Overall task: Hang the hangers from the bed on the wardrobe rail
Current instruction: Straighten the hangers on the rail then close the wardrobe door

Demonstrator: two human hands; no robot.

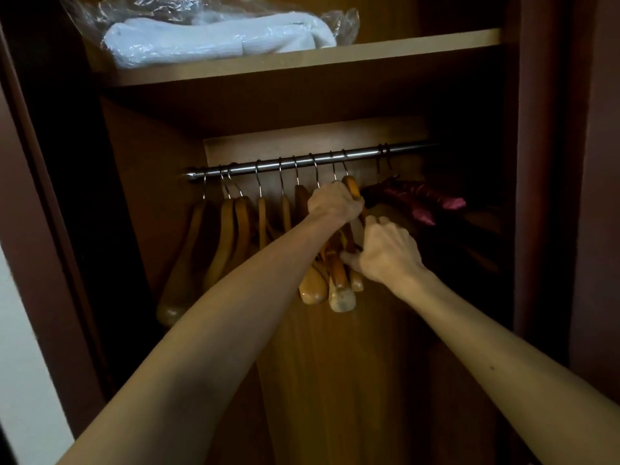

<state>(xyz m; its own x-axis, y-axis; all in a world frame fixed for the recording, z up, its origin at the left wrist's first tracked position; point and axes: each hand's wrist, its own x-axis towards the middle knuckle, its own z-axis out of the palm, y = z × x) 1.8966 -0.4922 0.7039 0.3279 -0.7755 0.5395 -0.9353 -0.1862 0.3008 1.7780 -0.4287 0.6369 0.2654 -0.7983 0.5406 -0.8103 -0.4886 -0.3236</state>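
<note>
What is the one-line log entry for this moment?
left hand: grips wooden hangers | right hand: grips them lower | steel wardrobe rail: hooks on

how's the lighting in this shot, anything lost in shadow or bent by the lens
Head view: dim and warm, brightest on the wooden hangers gripped by the left hand and right hand; a glint runs along the rail; the padded hangers to the right and the wardrobe's side recesses sink into shadow; the wide lens bows the shelf and door edges; the plastic-wrapped bedding looks soft.
</note>
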